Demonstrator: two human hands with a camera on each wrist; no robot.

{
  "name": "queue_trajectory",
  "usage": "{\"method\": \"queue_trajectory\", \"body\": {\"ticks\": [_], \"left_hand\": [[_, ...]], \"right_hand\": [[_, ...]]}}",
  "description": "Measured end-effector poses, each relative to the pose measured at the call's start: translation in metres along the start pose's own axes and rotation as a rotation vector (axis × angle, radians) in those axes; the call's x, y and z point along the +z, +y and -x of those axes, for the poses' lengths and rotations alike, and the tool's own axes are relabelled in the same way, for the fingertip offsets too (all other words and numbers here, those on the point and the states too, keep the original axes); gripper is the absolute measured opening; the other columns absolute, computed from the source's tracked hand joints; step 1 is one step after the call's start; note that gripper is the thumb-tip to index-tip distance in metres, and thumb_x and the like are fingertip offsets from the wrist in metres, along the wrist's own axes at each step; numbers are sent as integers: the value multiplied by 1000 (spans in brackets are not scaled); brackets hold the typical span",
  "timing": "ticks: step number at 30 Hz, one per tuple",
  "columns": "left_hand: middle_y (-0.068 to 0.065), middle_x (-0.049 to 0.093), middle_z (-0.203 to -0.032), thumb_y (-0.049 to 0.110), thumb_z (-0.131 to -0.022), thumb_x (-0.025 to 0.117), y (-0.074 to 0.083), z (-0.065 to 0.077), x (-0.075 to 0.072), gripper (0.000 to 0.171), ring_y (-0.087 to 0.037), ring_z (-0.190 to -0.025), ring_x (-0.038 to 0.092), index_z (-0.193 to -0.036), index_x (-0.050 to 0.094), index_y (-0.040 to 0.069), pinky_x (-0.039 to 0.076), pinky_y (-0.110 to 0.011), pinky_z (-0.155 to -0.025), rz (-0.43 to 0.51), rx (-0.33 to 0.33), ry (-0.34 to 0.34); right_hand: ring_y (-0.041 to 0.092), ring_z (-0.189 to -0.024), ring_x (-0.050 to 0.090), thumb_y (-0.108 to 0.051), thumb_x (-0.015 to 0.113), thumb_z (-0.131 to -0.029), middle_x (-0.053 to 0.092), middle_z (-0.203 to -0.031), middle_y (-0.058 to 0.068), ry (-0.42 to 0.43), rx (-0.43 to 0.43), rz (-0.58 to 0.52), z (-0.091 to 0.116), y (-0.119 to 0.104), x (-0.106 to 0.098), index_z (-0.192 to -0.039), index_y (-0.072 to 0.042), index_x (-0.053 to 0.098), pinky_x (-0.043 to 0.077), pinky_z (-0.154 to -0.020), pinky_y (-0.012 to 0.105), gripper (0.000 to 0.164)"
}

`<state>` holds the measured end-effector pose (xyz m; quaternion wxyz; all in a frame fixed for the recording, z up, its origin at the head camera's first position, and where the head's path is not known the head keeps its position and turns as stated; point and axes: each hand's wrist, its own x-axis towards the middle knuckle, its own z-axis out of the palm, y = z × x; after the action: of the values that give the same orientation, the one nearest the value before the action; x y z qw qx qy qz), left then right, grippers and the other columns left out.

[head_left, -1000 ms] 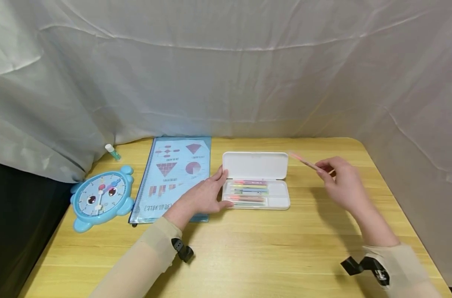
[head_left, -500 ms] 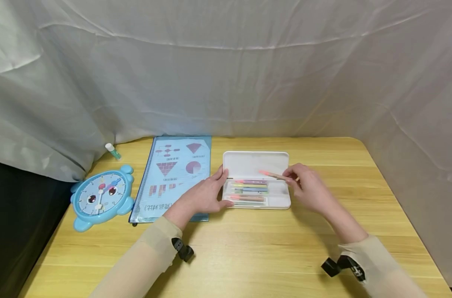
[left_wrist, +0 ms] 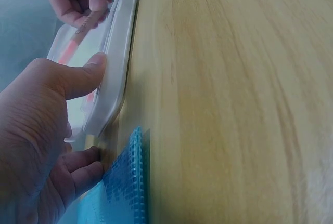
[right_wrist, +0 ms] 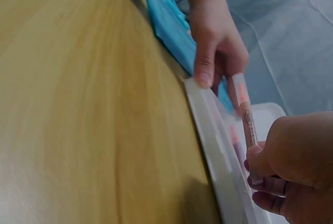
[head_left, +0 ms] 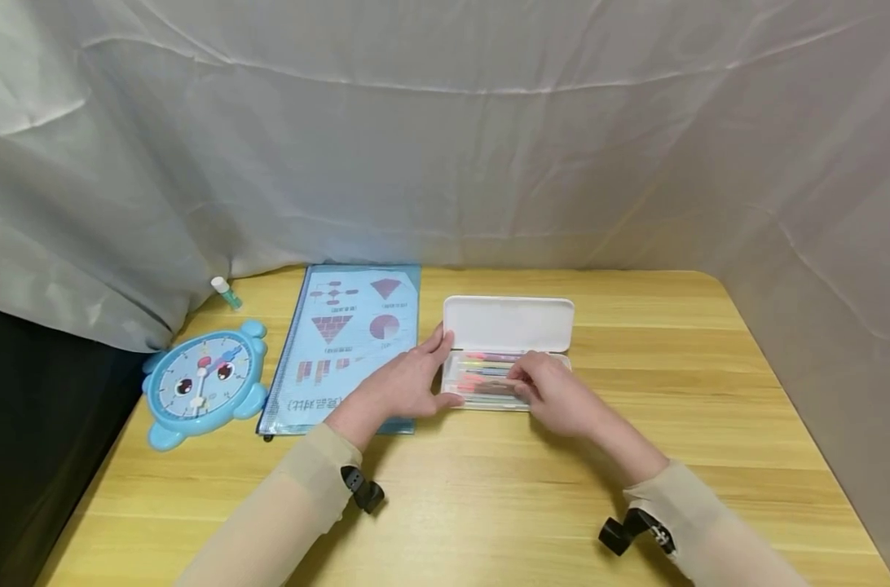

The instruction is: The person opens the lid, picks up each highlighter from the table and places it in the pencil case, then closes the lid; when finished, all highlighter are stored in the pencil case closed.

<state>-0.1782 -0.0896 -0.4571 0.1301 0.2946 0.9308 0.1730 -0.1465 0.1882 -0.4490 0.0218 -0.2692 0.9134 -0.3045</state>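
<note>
A white pencil case (head_left: 508, 322) stands with its lid raised in the head view, with several pastel pens (head_left: 489, 357) lying in its tray. My left hand (head_left: 408, 383) holds the case's left end, thumb on the front wall and fingers toward the lid. Over the tray, my right hand (head_left: 558, 395) pinches a highlighter (right_wrist: 245, 112) between thumb and fingers. It has a clear cap, a pink tip and a brownish printed barrel. In the right wrist view it tilts above the case's front wall (right_wrist: 208, 135), cap end toward the left hand.
A blue zip folder (head_left: 284, 408) with a printed chart sheet lies left of the case. Farther left are a blue animal-shaped toy clock (head_left: 203, 383) and a glue stick (head_left: 227, 293). Grey curtain (head_left: 489, 163) hangs behind the wooden table (head_left: 445, 505).
My right hand has carried the highlighter leftward from the right side of the table, down to the pencil case's tray. The left hand has stayed on the case.
</note>
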Motion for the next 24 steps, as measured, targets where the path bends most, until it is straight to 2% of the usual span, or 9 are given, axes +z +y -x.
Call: {"method": "queue_trajectory", "body": {"ticks": [7,15,20,24], "left_hand": [[-16,0,-174,61,-96,70,1,0,-1,110,-37,-150,38,-168,10,3,41,-41,-116,-11,-7,6],[-15,0,-175,52,-96,72,-1,-1,-1,107,-37,-150,39,-168,9,4,43,-41,-115,-33,-14,9],[-17,2,-175,59,-96,71,-1,0,0,109,-38,-148,41,-168,10,4,42,-42,-115,-1,-13,7],[-16,0,-175,63,-96,69,-1,0,1,111,-37,-150,38,-168,10,4,40,-41,-117,14,-10,10]], "right_hand": [[17,-89,62,6,71,-96,65,-91,-1,-9,20,39,-2,-7,9,-98,-7,71,55,-82,42,13],[16,-86,67,8,72,-93,71,-90,-1,14,27,69,0,-11,9,-98,-8,73,58,-80,42,17],[15,-84,65,4,71,-97,71,-88,-1,28,34,47,-1,-9,11,-98,-7,73,57,-78,40,11],[17,-86,67,2,73,-97,72,-89,1,53,20,49,-1,-8,11,-98,-6,75,58,-79,41,8]]}}
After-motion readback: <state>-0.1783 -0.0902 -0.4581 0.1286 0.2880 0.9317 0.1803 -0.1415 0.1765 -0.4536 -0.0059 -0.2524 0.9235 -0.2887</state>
